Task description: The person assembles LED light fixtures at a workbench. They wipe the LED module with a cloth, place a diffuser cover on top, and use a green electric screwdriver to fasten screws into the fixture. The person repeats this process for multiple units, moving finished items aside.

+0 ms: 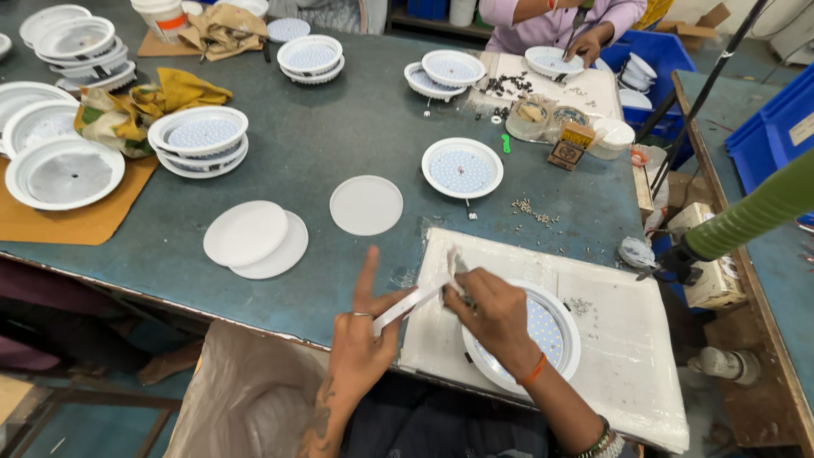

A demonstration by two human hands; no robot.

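At the worktop's (339, 144) near edge, both hands' fingers pinch a white strip (407, 306), left hand (360, 343) and right hand (492, 312), apparently adhesive; best kept taut above the round lamp housing (555, 335).

Lamp housing (551, 335) on foam pad (627, 339), front right; three discs (365, 204) left of pad; screws (534, 212) behind pad.

3 white round discs (366, 204) are lying on the grey table (339, 127). A person in pink (555, 21) is working opposite.
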